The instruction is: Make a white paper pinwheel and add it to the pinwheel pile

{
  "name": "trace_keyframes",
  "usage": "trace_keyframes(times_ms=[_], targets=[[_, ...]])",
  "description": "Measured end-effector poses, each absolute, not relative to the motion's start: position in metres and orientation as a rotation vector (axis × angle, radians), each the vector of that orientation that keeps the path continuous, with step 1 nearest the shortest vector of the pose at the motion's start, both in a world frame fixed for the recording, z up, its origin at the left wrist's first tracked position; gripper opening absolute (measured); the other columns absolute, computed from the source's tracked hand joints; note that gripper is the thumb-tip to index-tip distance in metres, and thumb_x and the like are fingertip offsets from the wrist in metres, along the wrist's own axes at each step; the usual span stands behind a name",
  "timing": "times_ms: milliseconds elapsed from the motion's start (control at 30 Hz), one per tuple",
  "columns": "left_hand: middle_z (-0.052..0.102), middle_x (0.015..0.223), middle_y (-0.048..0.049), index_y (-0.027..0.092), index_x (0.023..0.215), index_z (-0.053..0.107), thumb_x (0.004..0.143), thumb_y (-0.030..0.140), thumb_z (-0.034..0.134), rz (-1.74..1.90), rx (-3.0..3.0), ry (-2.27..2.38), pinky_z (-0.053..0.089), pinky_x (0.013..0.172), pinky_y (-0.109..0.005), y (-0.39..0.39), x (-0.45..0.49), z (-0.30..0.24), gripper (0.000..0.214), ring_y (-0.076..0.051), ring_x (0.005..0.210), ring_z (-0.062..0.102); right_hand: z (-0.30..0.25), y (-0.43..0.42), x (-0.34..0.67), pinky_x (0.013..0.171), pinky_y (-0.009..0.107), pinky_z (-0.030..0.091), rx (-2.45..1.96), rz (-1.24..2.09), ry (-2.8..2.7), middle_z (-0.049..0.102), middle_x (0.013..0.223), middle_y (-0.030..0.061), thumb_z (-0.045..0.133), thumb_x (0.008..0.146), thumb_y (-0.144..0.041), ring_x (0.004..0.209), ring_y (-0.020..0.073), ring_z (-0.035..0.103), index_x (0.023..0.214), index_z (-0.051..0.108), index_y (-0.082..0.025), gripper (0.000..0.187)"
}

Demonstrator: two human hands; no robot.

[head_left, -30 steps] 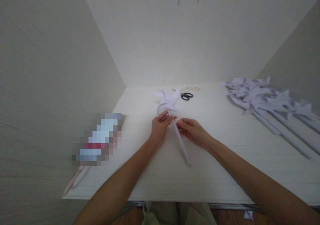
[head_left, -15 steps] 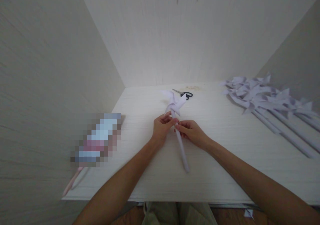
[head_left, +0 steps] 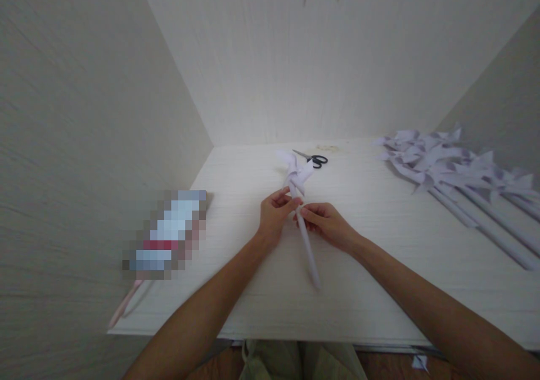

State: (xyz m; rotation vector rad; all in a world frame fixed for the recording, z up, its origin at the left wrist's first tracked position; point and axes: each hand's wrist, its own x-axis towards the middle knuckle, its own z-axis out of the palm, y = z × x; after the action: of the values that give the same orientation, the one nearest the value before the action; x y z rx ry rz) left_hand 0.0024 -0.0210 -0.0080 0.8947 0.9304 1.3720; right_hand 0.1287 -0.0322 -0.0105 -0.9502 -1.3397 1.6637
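A white paper pinwheel (head_left: 309, 250) on a rolled paper stick is held over the middle of the table, its folded blades pointing away from me. My left hand (head_left: 276, 211) is closed on the stick just below the blades, thumb on top. Right beside it, my right hand (head_left: 323, 221) pinches the same stick slightly lower down, with its other fingers curled under. The stick's lower end reaches toward me. Beyond the blades lies a pair of scissors (head_left: 318, 160) with black handles.
Several finished paper pinwheels (head_left: 439, 163) lie piled at the right, their sticks pointing toward the front right. A blurred-out device (head_left: 172, 228) with a pink strap leans at the left wall. Walls enclose the white table (head_left: 236, 171) at the back and both sides.
Both hands keep their hold on the pinwheel, and the right thumb has shifted slightly along the stick. The whole view has moved a little.
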Motion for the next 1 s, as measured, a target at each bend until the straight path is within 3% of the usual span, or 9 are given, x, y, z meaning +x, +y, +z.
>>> trace_keyframes(times_ms=[267, 433, 1000], targets=[[0.060, 0.056, 0.0026, 0.010, 0.093, 0.058, 0.052, 0.023, 0.071, 1.371, 0.886, 0.910, 0.038, 0.050, -0.022, -0.0214, 0.0024, -0.0083, 0.045, -0.006, 0.047, 0.050, -0.0090, -0.0320, 0.1272, 0.052, 0.025, 0.029, -0.900, 1.787, -1.190, 0.052, 0.057, 0.0004, 0.063, 0.061, -0.047, 0.053, 0.0087, 0.043, 0.062, 0.062, -0.014, 0.034], [0.060, 0.056, 0.0023, 0.010, 0.092, 0.058, 0.051, 0.023, 0.072, 1.364, 0.915, 0.950, 0.039, 0.051, -0.022, -0.0216, 0.0028, -0.0064, 0.045, -0.007, 0.048, 0.051, -0.0108, -0.0321, 0.1279, 0.047, 0.023, 0.024, -0.973, 1.649, -1.340, 0.047, 0.051, -0.0035, 0.066, 0.062, -0.038, 0.047, 0.0053, 0.036, 0.060, 0.059, -0.013, 0.025], [0.061, 0.058, 0.0017, 0.013, 0.087, 0.060, 0.051, 0.026, 0.072, 1.342, 0.923, 0.906, 0.036, 0.041, -0.020, -0.0217, 0.0032, -0.0094, 0.041, -0.005, 0.041, 0.046, -0.0119, -0.0330, 0.1306, 0.045, 0.023, 0.025, -0.959, 1.699, -1.319, 0.047, 0.049, -0.0032, 0.064, 0.063, -0.038, 0.044, 0.0052, 0.038, 0.056, 0.057, -0.013, 0.027]])
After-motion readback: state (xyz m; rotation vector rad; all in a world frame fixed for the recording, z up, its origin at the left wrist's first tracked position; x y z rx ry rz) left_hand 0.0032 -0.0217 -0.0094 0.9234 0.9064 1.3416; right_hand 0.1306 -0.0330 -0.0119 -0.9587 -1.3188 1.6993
